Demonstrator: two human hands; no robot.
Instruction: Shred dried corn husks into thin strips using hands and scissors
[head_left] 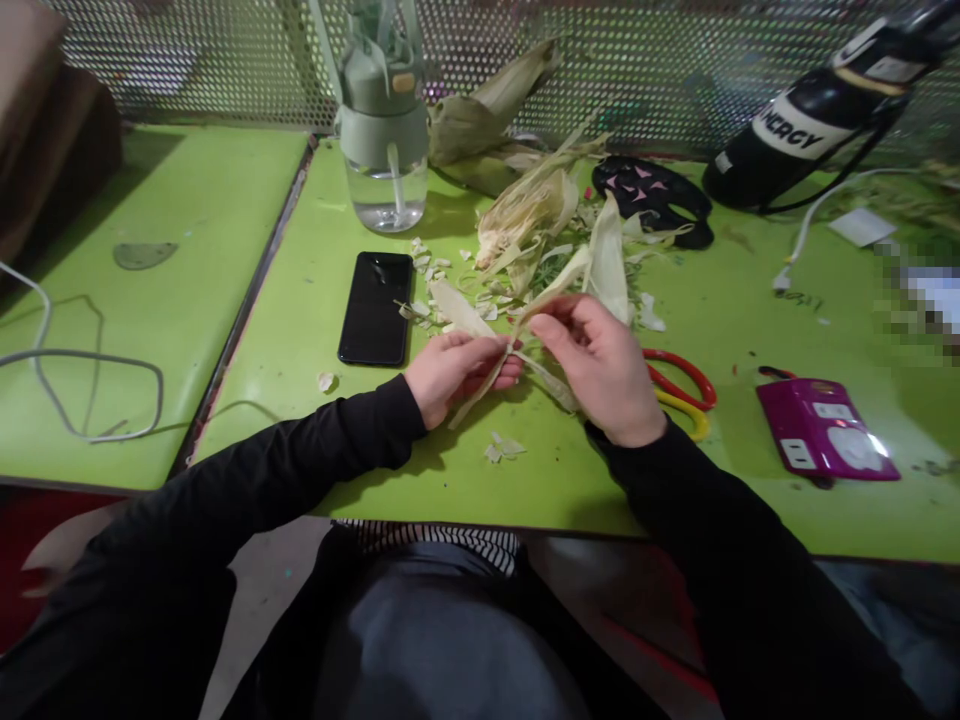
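Both hands meet over the green table (465, 480), working pale dried corn husk strips (465, 312). My left hand (454, 375) is closed, pinching the crossing of the strips. My right hand (600, 365) is closed too, fingers pinching the same crossing from the right, with a wider husk leaf (609, 262) rising behind it. A pile of husks (525, 205) and small cut scraps (504, 448) lie just beyond and in front of the hands.
A black phone (376, 307) lies left of my hands. A clear water bottle (384, 130) stands behind it. Red and yellow scissors (686, 390) sit right of my right hand, then a purple power strip (825, 432). A black bottle (810, 130) and mesh wall are at the back.
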